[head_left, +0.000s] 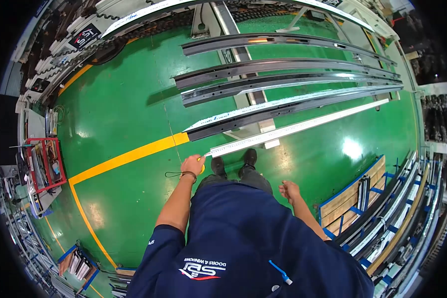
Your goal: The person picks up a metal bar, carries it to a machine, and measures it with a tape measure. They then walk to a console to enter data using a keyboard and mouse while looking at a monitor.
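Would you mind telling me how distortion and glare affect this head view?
Head view: strong fisheye bends the long profiles into arcs and blackens the corners; lamp glare spots shine on the green floor; the left hand at the white strip stays sharp.

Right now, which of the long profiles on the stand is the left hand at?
The nearest, white-wrapped long aluminium profile: the left hand meets its near end. The dark profiles lie farther off.

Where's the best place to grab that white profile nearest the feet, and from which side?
Probably at the near end of the white profile, where the left hand already is. That end juts free past the support, so fingers could wrap it from below and beside. Come from the yellow-line side; the black profile lies close on the far side. The right hand hangs free.
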{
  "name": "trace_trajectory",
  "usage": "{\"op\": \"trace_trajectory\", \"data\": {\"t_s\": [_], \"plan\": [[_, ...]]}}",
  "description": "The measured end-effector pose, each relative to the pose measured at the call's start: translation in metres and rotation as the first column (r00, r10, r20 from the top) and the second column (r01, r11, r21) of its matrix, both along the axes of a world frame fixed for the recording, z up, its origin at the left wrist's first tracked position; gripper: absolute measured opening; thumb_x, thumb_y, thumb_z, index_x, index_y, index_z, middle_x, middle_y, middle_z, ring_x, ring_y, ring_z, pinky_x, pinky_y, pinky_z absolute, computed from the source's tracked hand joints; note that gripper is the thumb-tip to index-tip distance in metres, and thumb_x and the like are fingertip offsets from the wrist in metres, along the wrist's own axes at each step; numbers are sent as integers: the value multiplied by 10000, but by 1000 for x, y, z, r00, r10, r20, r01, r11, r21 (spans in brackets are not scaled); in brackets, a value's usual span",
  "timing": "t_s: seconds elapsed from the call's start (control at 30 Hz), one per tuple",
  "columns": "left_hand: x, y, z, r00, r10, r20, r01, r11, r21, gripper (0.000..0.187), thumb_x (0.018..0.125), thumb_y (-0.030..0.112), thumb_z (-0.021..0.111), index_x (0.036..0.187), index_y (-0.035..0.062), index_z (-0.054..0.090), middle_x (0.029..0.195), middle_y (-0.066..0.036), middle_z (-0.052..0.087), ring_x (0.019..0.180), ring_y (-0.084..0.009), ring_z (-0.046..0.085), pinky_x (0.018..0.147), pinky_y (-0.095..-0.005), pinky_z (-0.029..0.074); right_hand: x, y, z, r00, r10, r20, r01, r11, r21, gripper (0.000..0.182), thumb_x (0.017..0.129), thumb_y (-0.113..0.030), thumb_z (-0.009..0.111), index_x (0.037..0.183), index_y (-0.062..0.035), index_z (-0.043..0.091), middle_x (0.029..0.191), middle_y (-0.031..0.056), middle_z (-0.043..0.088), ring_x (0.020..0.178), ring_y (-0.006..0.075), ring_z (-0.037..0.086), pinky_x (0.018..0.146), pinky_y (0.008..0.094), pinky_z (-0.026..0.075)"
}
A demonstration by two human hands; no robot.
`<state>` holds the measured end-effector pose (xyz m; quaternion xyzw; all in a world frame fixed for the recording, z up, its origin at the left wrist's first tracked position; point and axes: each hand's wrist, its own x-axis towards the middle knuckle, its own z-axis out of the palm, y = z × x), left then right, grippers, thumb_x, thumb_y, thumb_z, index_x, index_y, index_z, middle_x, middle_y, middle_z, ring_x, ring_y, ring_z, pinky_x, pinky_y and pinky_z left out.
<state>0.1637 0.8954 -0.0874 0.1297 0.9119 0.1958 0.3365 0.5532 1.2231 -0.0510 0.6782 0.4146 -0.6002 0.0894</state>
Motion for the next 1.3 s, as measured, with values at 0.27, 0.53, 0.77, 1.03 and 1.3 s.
{"op": "trace_trajectory", "data": {"t_s": [0.27,0.53,0.77,1.03,1.3], "plan": [[-5,2,5,994,-5,112,10,999,-49,478,1002,584,642,1229,207,829,1248,-160,793,1218,-407,707,1040,-524,558,-2,-5,1,1000,-16,-4,16,1000,-3,281,1085,-297,669,1288,-103,681,1036,41,773,842,139,718,725,325,564],[-3,1,2,997,-3,72,5,1000,-27,469,999,581,650,1201,198,832,1219,-170,798,1194,-416,717,1023,-532,566,-12,-2,2,1000,3,-8,-3,1000,3,287,1081,-295,680,1300,-109,686,1041,44,771,859,141,720,741,331,569],[-4,1,3,996,1,86,1,1000,-21,465,995,577,653,1177,190,836,1203,-180,796,1178,-425,719,1013,-542,565,-12,1,4,1000,-7,-22,7,1000,7,288,1087,-293,662,1306,-106,681,1036,40,767,834,141,715,724,330,569],[-20,-2,1,971,-191,144,183,981,68,427,954,513,689,996,122,856,992,-184,807,922,-395,759,823,-508,588,-16,6,-19,999,-15,-47,14,1000,-28,349,1097,-340,647,1351,-101,668,1074,81,782,865,164,729,741,346,576],[-12,42,80,820,-385,425,233,901,367,306,957,353,731,933,82,871,701,4,692,675,-102,597,635,-333,479,-93,46,-17,738,-470,-485,327,877,-353,763,1138,-682,400,1530,-46,552,1333,177,720,1131,302,710,961,472,578]]}}
